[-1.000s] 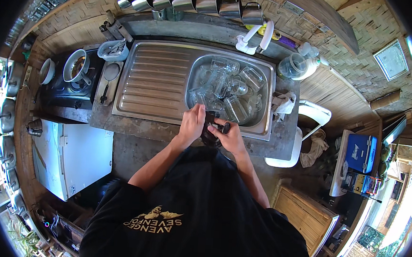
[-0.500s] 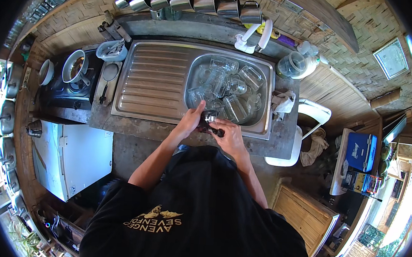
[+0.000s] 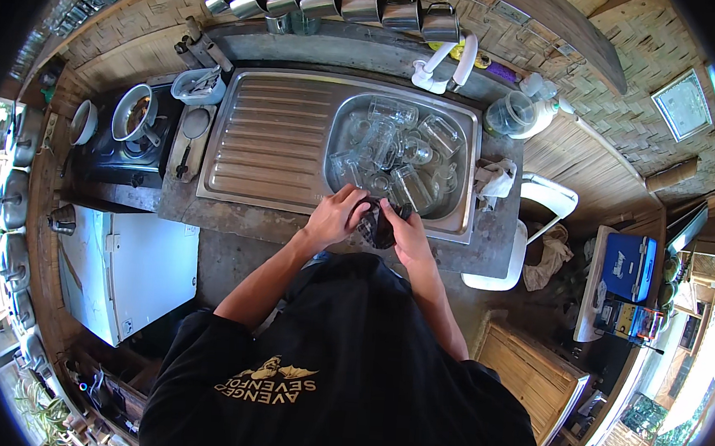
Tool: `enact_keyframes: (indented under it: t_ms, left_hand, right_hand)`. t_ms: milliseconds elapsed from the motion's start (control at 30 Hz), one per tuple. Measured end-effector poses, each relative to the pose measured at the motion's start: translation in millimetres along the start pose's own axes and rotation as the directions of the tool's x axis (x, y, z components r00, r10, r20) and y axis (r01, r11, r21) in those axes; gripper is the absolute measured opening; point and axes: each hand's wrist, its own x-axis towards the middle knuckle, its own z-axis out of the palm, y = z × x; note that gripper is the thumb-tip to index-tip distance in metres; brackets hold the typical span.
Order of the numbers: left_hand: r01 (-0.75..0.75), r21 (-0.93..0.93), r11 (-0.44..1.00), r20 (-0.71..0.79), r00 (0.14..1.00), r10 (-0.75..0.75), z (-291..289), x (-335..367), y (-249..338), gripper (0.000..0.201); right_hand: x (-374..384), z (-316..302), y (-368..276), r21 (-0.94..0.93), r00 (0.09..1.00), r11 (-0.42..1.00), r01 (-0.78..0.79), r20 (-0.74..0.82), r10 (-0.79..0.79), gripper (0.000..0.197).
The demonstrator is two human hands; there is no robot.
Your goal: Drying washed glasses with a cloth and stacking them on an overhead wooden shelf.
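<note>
Just in front of the sink's near rim, both my hands are closed on a dark, crumpled cloth [image 3: 376,225]. My left hand [image 3: 335,216] grips its left side with bent fingers. On the other side, the thumb of my right hand [image 3: 411,237] presses along the top of it. Whether the cloth wraps anything is hidden. Beyond my hands, several clear glass mugs [image 3: 412,187] lie piled at different angles in the steel sink basin [image 3: 466,168].
A ribbed steel drainboard [image 3: 267,146] adjoins the basin on the left. Further left are a pan [image 3: 135,112] on a black stove [image 3: 101,151] and a tub of utensils [image 3: 199,88]. Metal mugs [image 3: 362,4] hang above. A white tap [image 3: 430,77] stands behind the basin, a white chair [image 3: 534,194] to the right.
My hands have turned the held bundle. A shiny, clear rounded part that showed between them is now out of sight, and dark cloth shows there instead. The mugs in the basin stay put.
</note>
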Motion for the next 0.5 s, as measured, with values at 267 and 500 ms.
enact_keyframes:
  t_ms: [267,500]
  left_hand:
    - [0.557,-0.561,0.612,0.458,0.825,-0.331,21,0,-6,0.042]
    - [0.705,-0.646,0.293,0.558,0.698,-0.449,3,5,16,0.055]
  right_hand:
    - [-9,5,-19,-0.779,0.814,0.288,0.557,0.442,-0.377,0.029]
    - [1,10,-5,-0.850,0.804,0.220,0.479,0.325,-0.497,0.036]
